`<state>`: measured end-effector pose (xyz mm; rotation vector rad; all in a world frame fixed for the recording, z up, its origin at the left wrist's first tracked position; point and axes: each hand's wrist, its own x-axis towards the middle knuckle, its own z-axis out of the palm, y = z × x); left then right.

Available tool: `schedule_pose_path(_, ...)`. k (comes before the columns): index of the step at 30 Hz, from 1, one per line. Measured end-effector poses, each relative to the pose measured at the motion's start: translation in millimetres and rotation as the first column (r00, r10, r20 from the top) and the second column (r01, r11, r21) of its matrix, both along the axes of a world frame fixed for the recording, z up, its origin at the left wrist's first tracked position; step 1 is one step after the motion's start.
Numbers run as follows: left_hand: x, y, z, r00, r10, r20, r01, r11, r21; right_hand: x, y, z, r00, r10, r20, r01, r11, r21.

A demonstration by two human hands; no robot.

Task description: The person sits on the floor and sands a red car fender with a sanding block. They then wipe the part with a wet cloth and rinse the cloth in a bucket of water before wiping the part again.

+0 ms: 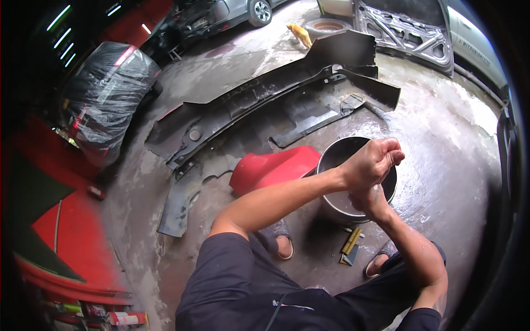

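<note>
Both my hands are close together over a black bucket (331, 157) that holds murdy grey liquid. My left hand (378, 157) is the upper one, its fingers curled into a fist above the bucket. Just beneath it, my right hand (364, 197) is closed too, at the near side of the bucket's mouth. Anything they grip is hidden inside the fingers. A glossy red curved panel (276, 170) lies on the floor left of the bucket, partly behind my left forearm. Near my feet is a small yellow-handled tool (351, 240) with a dark flat piece beside it.
A long black car bumper (237, 118) stretches across the floor ahead. A plastic-wrapped car part (110, 94) stands at the left. Farther off are a tire (327, 26), a yellow-brown animal (299, 35), a grey car (221, 16) and an upright metal panel (406, 33). The floor looks wet.
</note>
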<state>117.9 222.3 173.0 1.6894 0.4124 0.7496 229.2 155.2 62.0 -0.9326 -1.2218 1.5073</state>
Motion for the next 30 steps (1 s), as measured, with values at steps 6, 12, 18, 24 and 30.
schedule_pose_path(6,24.3,28.1,-56.6,0.964,0.263,0.028,-0.26,0.922,0.286,1.3,30.2,-33.1,0.969,-0.197,0.151,0.181,0.977,0.114)
schedule_pose_path(12,52.6,44.6,-103.5,0.887,0.461,-0.017,-0.446,0.866,0.226,15.1,53.2,-93.3,0.827,-0.387,0.408,0.265,0.908,0.324)
schedule_pose_path(18,62.9,57.4,-137.0,0.758,0.637,-0.138,-0.594,0.762,0.257,4.0,64.9,-129.0,0.773,-0.518,0.366,0.487,0.854,0.182)
schedule_pose_path(24,67.0,61.8,-160.0,0.622,0.743,-0.248,-0.685,0.669,0.287,-0.2,55.6,-114.6,0.736,-0.48,0.478,0.527,0.849,0.041)
schedule_pose_path(30,51.0,66.5,-164.4,0.646,0.748,-0.15,-0.751,0.659,0.048,18.0,48.1,-116.7,0.549,-0.474,0.689,0.295,0.881,0.371)
